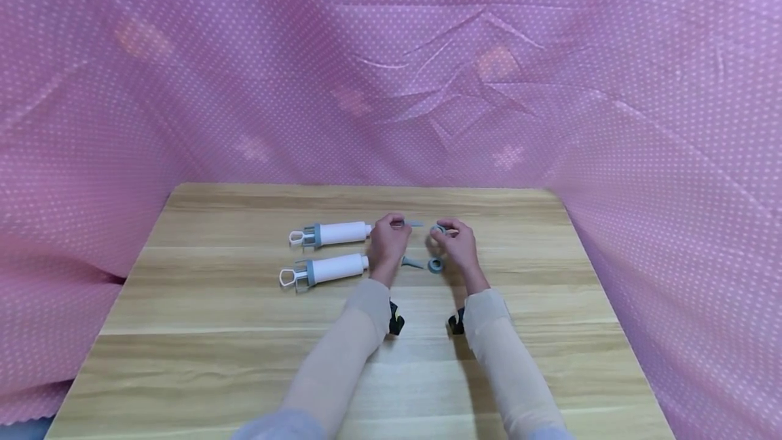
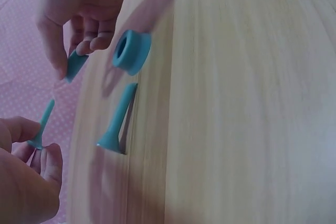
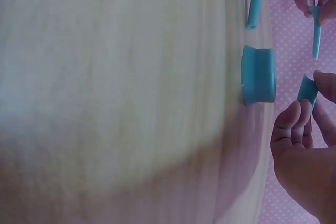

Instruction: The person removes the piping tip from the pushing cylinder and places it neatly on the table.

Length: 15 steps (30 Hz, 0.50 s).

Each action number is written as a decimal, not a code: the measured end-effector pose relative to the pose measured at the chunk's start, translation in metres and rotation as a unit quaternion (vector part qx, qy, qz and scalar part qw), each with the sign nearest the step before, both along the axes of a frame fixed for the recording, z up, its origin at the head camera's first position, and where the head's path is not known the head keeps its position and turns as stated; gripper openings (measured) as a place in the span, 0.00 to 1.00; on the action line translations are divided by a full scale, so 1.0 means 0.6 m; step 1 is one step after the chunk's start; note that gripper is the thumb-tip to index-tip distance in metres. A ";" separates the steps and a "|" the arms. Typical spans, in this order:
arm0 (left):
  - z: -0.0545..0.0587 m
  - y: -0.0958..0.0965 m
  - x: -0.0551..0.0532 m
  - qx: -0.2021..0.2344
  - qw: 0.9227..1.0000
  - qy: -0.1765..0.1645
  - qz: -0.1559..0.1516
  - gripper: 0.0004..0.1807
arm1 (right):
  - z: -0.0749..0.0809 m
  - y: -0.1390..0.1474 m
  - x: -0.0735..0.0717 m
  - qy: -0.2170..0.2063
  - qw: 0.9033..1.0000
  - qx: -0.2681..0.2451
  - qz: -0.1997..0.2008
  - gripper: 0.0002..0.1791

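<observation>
In the head view my left hand [image 1: 389,240] pinches the flared base of a slim teal nozzle [image 1: 413,223], its narrow tip pointing right. The same nozzle [image 2: 44,121] shows between thumb and fingers in the left wrist view. Just to the right, my right hand [image 1: 459,243] holds a teal ring [image 3: 307,92] by its edge between thumb and fingertips. Ring and nozzle are a short gap apart, raised above the table. Nearer to me, a second flared nozzle [image 2: 118,124] lies on its side, beside a second teal ring [image 2: 137,53] with a stepped rim.
Two white syringe-like tubes [image 1: 343,232] [image 1: 338,267] with grey-green collars and white loop handles lie left of my left hand. The wooden table [image 1: 244,358] meets a pink dotted cloth [image 1: 391,141] at its back and sides. Dark wrist cameras [image 1: 396,321] sit by my cuffs.
</observation>
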<state>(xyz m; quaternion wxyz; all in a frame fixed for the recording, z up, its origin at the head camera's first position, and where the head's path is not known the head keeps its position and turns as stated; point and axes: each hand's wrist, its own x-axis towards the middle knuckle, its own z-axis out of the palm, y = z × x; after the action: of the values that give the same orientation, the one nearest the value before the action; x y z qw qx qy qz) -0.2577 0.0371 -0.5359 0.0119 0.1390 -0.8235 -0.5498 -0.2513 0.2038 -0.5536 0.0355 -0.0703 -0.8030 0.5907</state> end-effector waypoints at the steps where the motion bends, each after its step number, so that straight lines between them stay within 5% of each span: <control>1: -0.001 0.001 -0.001 -0.008 1.000 -0.006 0.000 0.16 | 0.000 0.000 -0.001 -0.002 1.000 0.001 -0.002 0.18; 8: -0.013 0.012 0.000 -0.045 0.998 -0.045 -0.001 0.17 | -0.006 0.001 -0.001 -0.032 0.999 0.008 -0.009 0.17; 15: -0.026 0.010 0.000 -0.046 0.998 -0.037 0.009 0.15 | -0.009 -0.003 -0.003 -0.050 0.999 -0.007 -0.007 0.17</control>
<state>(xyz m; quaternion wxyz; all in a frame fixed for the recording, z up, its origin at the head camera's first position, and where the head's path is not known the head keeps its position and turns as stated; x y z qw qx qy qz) -0.2575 0.0432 -0.5514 -0.0071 0.1663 -0.8463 -0.5060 -0.2531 0.2019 -0.5593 -0.0008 -0.1054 -0.7993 0.5916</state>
